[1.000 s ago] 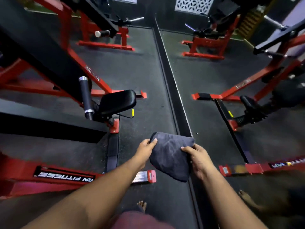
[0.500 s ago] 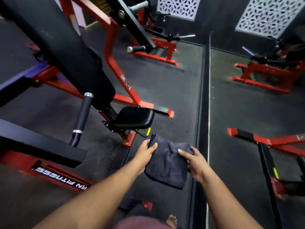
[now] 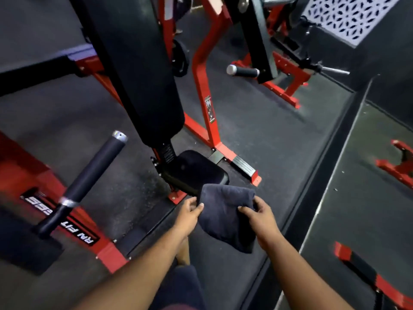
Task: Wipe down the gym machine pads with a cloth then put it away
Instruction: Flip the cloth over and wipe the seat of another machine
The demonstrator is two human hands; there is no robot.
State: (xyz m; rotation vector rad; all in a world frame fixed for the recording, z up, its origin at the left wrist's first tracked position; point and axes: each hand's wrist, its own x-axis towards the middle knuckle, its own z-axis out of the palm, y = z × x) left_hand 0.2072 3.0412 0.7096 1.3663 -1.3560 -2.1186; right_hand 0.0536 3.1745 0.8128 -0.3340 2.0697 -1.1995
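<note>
Held the cloth (image 3: 225, 217) up just in front of the seat pad (image 3: 194, 171).
Pinched by left hand (image 3: 187, 212) and right hand (image 3: 260, 217) at its top corners, hanging folded, below the long back pad (image 3: 136, 70).

The cloth (image 3: 225, 217) hides the seat pad's (image 3: 192, 170) near edge. The back pad (image 3: 134, 63) runs off the top edge. The frame lettering (image 3: 60, 217) is blurred and partly covered by the handle (image 3: 89, 177).
</note>
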